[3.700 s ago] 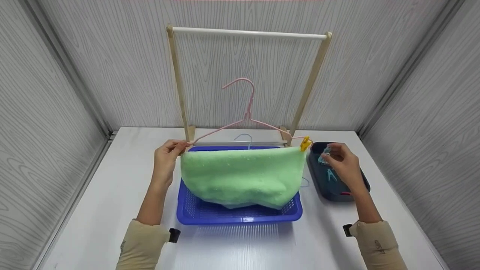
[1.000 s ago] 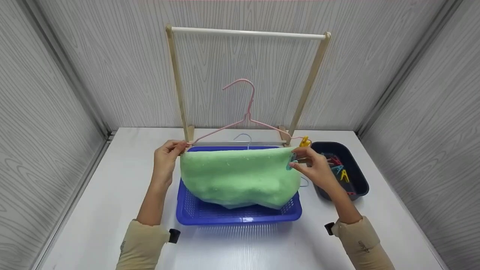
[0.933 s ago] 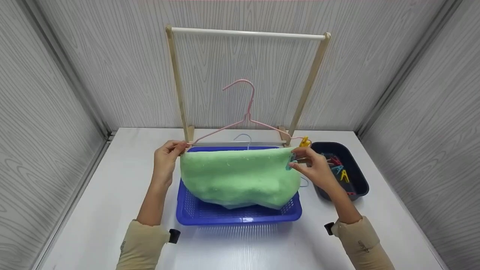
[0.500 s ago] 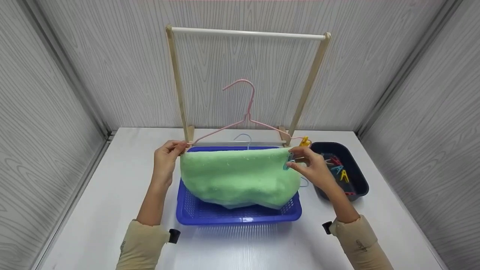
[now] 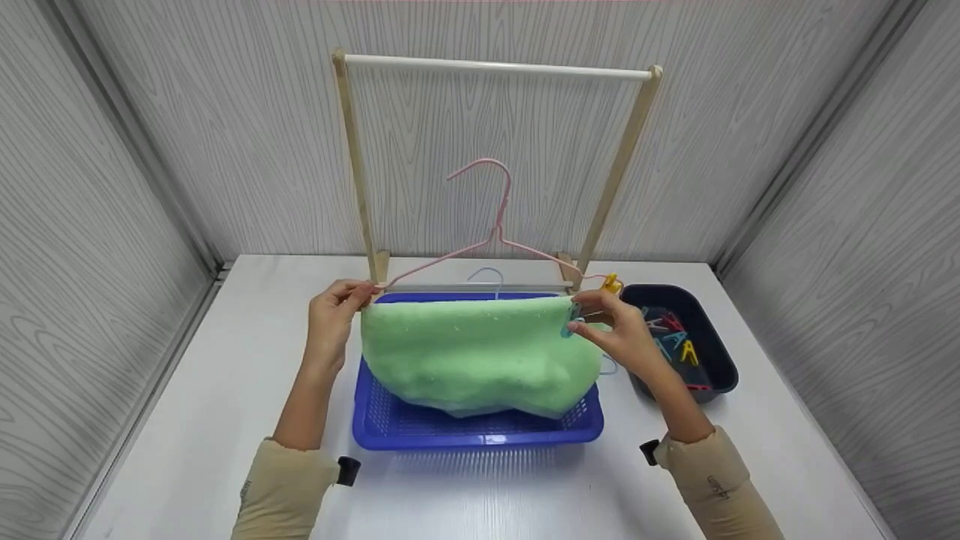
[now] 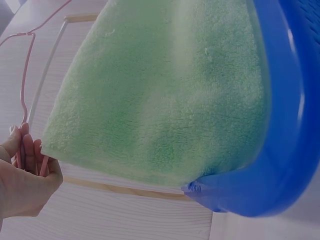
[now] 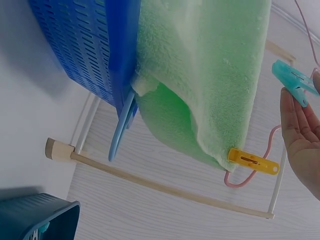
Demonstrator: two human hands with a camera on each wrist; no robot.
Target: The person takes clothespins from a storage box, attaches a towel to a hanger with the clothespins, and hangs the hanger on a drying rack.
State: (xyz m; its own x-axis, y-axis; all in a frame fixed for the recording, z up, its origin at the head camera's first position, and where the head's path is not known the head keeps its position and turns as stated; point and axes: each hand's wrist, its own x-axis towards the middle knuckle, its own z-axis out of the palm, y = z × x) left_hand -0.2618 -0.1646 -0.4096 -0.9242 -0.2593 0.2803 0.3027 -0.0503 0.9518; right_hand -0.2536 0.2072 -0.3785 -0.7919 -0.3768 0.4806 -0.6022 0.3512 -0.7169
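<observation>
My left hand (image 5: 330, 322) pinches the left end of a pink hanger (image 5: 499, 231) together with a corner of a light green towel (image 5: 465, 352). The towel hangs from the hanger's lower bar over a blue basket. At the right end, a yellow clothespin (image 7: 252, 161) clips the towel to the hanger. My right hand (image 5: 626, 334) pinches a teal clothespin (image 7: 290, 77) between thumb and fingers. In the head view that clothespin overlaps the towel's upper right; the right wrist view shows it a little apart from the cloth.
The blue basket (image 5: 480, 438) stands under the towel, with a light blue hanger hook (image 5: 491, 270) showing behind. A dark bin (image 5: 724, 360) with several colored clothespins sits at right. Behind rises a wooden rack with a white top bar (image 5: 495, 66).
My right hand has come from over the bin to the towel with the teal clothespin, then shifted slightly left along the top edge. My left hand has kept its place.
</observation>
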